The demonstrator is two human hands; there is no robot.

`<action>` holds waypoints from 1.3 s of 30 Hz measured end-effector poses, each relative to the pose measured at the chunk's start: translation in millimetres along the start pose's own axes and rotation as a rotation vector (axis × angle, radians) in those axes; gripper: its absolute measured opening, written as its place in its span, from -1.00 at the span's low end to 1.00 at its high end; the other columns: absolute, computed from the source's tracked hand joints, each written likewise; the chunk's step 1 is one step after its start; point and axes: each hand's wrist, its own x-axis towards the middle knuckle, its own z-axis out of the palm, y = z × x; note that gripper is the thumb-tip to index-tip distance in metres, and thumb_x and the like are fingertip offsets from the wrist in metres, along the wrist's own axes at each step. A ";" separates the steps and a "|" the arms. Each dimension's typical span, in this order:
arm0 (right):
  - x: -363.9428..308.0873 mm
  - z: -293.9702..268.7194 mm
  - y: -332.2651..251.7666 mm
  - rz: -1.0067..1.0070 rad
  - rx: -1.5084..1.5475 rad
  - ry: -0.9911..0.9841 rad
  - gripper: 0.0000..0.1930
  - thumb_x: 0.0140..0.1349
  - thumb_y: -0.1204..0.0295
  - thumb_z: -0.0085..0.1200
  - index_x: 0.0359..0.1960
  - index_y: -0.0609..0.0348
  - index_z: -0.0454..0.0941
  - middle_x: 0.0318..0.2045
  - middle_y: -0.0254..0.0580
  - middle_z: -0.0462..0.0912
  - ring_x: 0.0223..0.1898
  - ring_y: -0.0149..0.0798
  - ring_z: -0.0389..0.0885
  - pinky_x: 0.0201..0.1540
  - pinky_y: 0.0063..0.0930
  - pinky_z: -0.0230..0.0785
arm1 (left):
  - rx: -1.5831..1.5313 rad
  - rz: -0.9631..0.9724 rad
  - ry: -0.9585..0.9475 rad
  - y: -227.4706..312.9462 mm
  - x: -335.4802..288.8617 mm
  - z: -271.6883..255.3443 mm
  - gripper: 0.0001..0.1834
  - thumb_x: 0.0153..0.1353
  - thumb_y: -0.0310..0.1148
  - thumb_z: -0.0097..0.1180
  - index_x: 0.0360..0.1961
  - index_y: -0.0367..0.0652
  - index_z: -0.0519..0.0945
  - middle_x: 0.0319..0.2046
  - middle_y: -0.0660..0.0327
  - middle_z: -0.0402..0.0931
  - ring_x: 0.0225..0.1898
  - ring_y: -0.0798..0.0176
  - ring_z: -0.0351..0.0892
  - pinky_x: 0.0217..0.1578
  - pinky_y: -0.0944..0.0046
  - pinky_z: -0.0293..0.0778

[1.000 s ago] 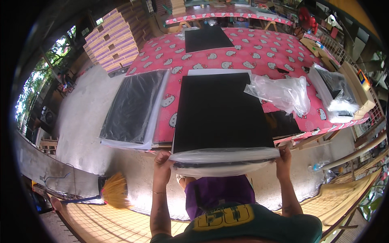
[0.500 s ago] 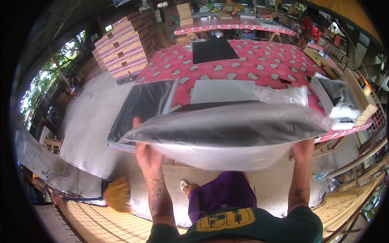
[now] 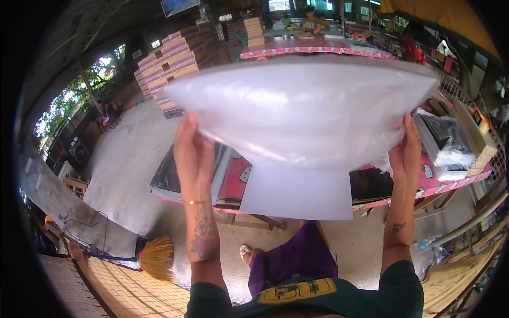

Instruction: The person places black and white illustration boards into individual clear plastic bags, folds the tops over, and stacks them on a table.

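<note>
My left hand (image 3: 192, 132) and my right hand (image 3: 407, 143) are raised in front of me, closed on the two sides of a large plastic bag (image 3: 297, 111). The bag bulges between them, its milky, shiny surface facing me. Below it a pale white sheet (image 3: 297, 191) reaches past the table's near edge; its upper part is hidden behind the bag. On the pink patterned table (image 3: 238, 177), a black panel in clear plastic (image 3: 168, 169) lies by my left forearm. A dark panel (image 3: 371, 184) shows beside my right forearm.
Stacked cartons (image 3: 167, 63) stand at the far left. Plastic-wrapped panels (image 3: 442, 138) and a long cardboard box (image 3: 472, 130) sit at the table's right end. A broom (image 3: 156, 257) lies at lower left. Another person (image 3: 311, 24) is at a far table (image 3: 318, 50).
Both hands have lifted the bag up and away from me, tilting it so its milky face shows instead of the dark one. The white sheet now appears below the bag.
</note>
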 end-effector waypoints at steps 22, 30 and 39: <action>40.8 -164.1 200.1 0.516 0.331 0.368 -0.86 0.27 0.39 0.03 -0.19 0.09 0.50 -0.27 -0.33 0.59 -0.13 -0.37 0.55 0.00 -0.37 0.37 | -0.403 -0.459 0.405 -198.4 26.1 -194.8 -0.93 0.24 -0.44 0.02 -0.29 -0.20 0.50 -0.38 0.21 0.53 -0.28 0.25 0.52 -0.17 0.18 0.45; 28.2 -204.8 195.1 0.182 -0.723 0.189 -0.72 0.17 0.36 0.08 -0.12 0.20 0.42 -0.28 -0.30 0.50 -0.19 -0.37 0.46 -0.06 -0.48 0.29 | 0.433 -0.359 0.348 -217.8 -6.6 -140.0 -0.76 0.18 -0.26 0.14 -0.21 -0.18 0.52 -0.50 0.30 0.42 -0.42 0.35 0.38 -0.30 0.35 0.32; 20.2 -145.4 186.5 0.145 -0.502 0.150 -0.66 0.19 0.29 0.16 -0.09 0.21 0.42 -0.24 -0.33 0.52 -0.17 -0.43 0.41 -0.07 -0.52 0.27 | 0.674 -0.269 0.029 -184.8 -1.4 -131.2 -0.85 0.17 -0.40 0.16 -0.35 -0.30 0.57 -0.54 0.40 0.43 -0.50 0.50 0.33 -0.47 0.49 0.24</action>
